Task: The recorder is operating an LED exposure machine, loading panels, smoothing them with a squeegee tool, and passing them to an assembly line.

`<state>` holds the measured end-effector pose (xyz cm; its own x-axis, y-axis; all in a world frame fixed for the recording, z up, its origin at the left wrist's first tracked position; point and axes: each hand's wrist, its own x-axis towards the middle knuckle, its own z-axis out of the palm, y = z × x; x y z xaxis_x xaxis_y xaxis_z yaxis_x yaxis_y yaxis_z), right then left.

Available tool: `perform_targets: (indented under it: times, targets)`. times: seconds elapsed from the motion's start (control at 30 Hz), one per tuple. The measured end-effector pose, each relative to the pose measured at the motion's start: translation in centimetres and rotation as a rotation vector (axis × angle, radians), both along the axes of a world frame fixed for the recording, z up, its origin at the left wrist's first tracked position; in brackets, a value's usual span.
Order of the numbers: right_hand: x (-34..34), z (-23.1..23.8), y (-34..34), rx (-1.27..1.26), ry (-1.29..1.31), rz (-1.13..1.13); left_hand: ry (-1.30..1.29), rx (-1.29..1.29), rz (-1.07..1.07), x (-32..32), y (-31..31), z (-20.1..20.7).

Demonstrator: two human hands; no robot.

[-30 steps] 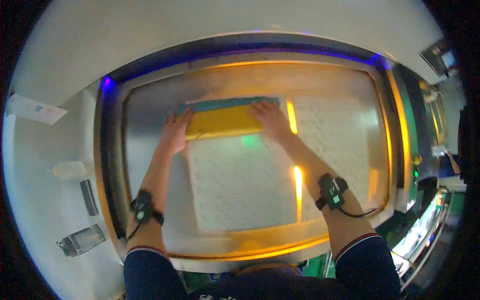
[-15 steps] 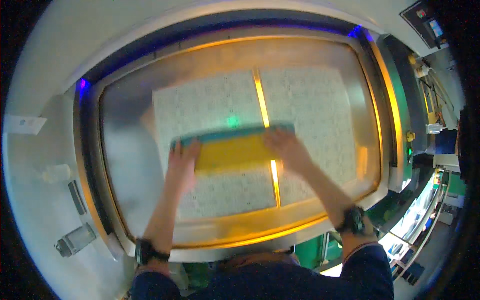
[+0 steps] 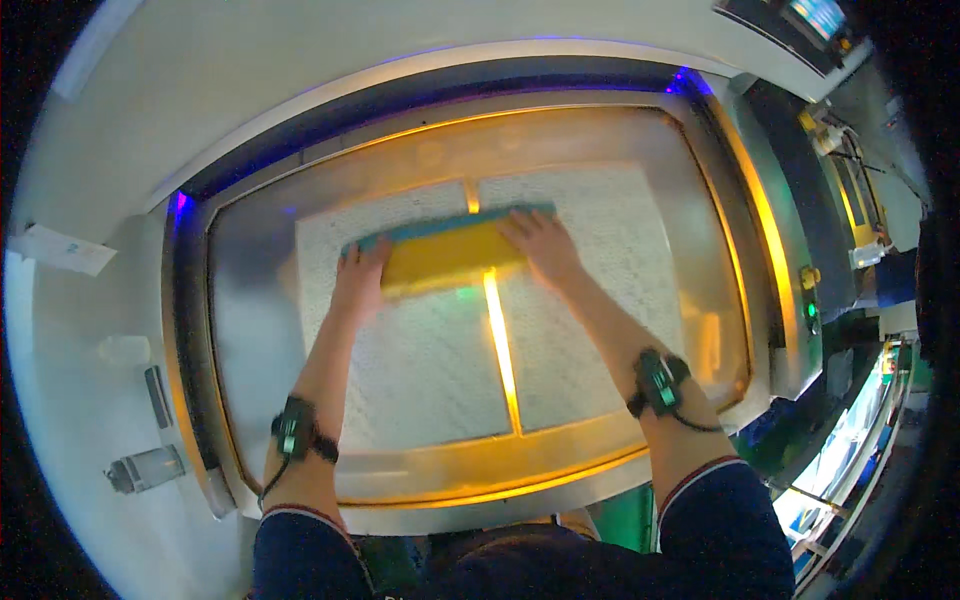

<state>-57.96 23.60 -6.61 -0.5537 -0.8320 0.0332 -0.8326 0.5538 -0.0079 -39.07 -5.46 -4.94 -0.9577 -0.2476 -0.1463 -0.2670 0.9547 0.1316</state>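
A long yellow bar-shaped tool (image 3: 450, 262) with a teal strip along its far edge spans between my two hands, slightly blurred. At its left end my left hand (image 3: 362, 275) is closed, fingers over the teal side. My right hand (image 3: 543, 246) grips the other end, its fingers lying across the top. Below the tool lie two pale, finely patterned panels (image 3: 590, 330), side by side with a brightly lit gap (image 3: 500, 345) between them. Whether the tool touches the panels I cannot tell.
A wide metal frame (image 3: 400, 490) with rounded corners surrounds the panels, glowing orange. Beyond it runs a dark recess with violet light. On the left are a paper sheet (image 3: 70, 250) and a grey cylinder (image 3: 145, 468). At right are a yellow knob (image 3: 809, 277) and a screen (image 3: 820, 16).
Both hands have carried the yellow tool farther away over the panels and slightly left. My arms reach out more, and the whole view has shifted a little.
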Motion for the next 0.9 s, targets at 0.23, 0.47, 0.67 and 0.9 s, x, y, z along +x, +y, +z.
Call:
perform_targets:
  times: [0.23,0.47,0.67,0.9]
  targets:
    - [26.0,8.4,29.9,0.159,-0.560,0.303,-0.312,0.422,-0.372,29.6,25.7,4.9]
    - [24.4,8.2,33.3,0.059,-0.547,0.226,-0.416,0.293,-0.255,26.1,29.8,7.4]
    - [14.5,9.6,44.1,0.072,-0.568,0.147,-0.341,0.266,-0.270,15.5,42.2,7.6]
    - [-18.4,1.8,30.3,0.113,-0.108,0.055,-0.014,0.124,-0.138,-19.0,29.1,1.8]
